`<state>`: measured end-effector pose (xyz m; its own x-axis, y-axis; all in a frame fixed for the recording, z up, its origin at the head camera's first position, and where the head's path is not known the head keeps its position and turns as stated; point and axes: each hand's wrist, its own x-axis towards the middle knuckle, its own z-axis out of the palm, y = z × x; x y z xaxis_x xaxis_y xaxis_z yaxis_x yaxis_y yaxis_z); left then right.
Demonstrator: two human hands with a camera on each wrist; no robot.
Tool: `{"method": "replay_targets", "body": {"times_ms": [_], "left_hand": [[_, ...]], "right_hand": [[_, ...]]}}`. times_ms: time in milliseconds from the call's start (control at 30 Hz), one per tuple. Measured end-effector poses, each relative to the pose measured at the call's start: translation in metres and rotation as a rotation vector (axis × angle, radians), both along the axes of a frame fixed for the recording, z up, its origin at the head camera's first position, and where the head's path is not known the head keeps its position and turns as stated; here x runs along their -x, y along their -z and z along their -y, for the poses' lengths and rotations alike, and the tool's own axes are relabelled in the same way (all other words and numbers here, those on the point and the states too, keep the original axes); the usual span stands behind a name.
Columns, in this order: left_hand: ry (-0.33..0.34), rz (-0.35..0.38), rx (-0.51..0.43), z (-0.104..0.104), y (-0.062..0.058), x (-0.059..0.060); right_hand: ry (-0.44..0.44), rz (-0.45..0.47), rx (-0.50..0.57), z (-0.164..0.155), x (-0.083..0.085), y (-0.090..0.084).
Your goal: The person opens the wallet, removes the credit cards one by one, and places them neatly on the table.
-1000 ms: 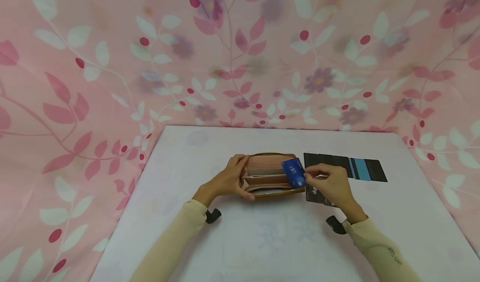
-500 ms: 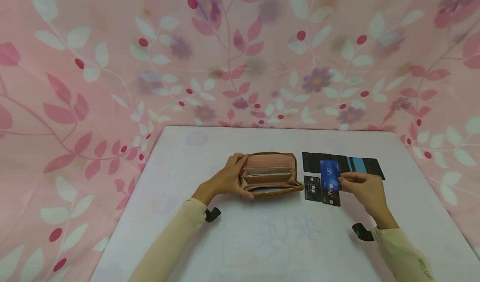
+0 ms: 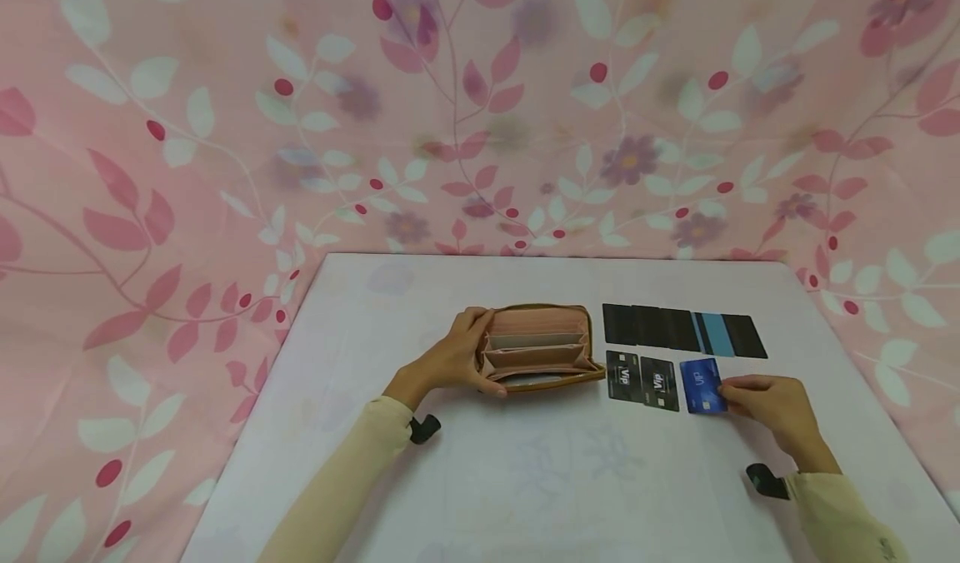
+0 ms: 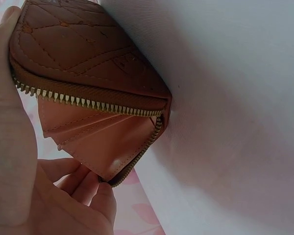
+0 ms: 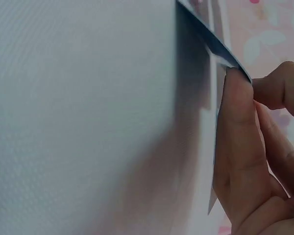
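- Right now your right grip pinched the blue card; a tilted release could have overlapped the neighbouring card.
- Your left grip clamped the wallet; loosening could have let it close.

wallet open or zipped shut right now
Open. The wallet lies spread with its pink inner pockets showing, the left hand gripping its left end; the left wrist view shows the zipper teeth parted.

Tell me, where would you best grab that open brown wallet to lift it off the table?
Probably by its left end, where the left hand already grips the wallet, thumb on the near edge and fingers over the far one. It lies flat with its zip open and pockets facing up, so pinching across the closed spine end keeps it from flopping wider.
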<state>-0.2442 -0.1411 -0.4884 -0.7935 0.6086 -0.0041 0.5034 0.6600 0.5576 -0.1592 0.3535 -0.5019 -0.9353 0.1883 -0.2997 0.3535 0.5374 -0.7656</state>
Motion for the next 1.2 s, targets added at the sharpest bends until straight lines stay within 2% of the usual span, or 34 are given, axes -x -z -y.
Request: {"method": "replay_targets", "body": {"times_ms": [100,367,633,900,1200], "left_hand": [[0.001,0.000,0.000,0.000,0.000,0.000],[-0.010,0.010,-0.007,0.000,0.002,0.000],[-0.013,0.021,-0.016,0.000,0.001,0.000],[-0.013,0.015,-0.018,0.001,0.002,0.000],[-0.008,0.017,-0.019,0.001,0.004,0.000]], "right_hand": [[0.001,0.037,-0.021,-0.002,0.002,0.006],[-0.008,0.057,-0.079,0.000,0.005,0.009],[-0.059,0.084,-0.227,0.004,0.010,0.006],[-0.133,0.019,-0.364,0.015,0.015,-0.002],[-0.178,-0.008,-0.424,0.027,0.019,-0.010]]}}
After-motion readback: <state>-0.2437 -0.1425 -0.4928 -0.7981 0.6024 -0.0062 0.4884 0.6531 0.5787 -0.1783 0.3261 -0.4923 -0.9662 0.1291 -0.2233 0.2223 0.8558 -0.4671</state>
